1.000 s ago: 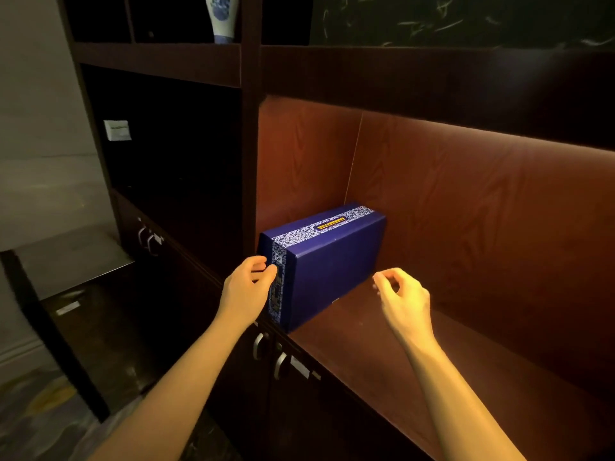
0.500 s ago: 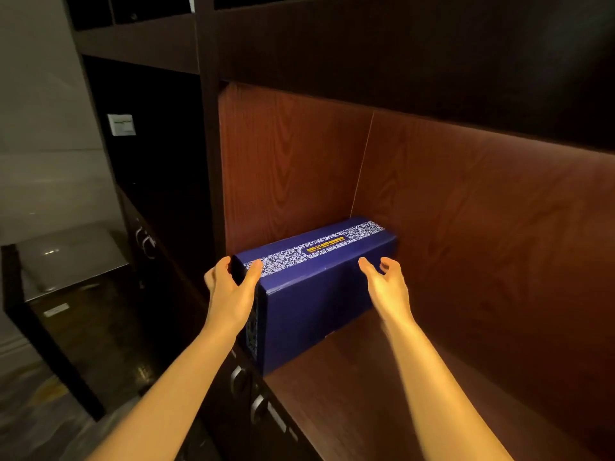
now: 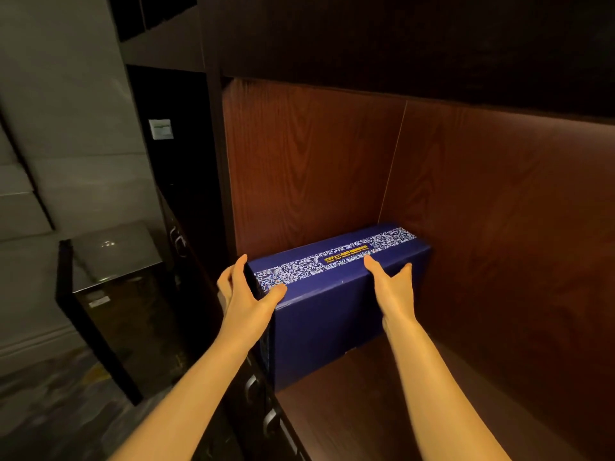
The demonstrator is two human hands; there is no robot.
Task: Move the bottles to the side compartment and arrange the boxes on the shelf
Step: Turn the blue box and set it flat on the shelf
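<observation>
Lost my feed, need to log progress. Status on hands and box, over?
Left hand gripping near end of blue box. Right hand flat on its top edge. Box on shelf, against left wall. Nothing blocking.

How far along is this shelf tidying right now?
Partly done: one blue box stands in the shelf compartment's left corner. In hand: the left hand grips its near end and the right hand rests on its top edge. No bottles or other boxes are in view, so what remains is unclear.
</observation>
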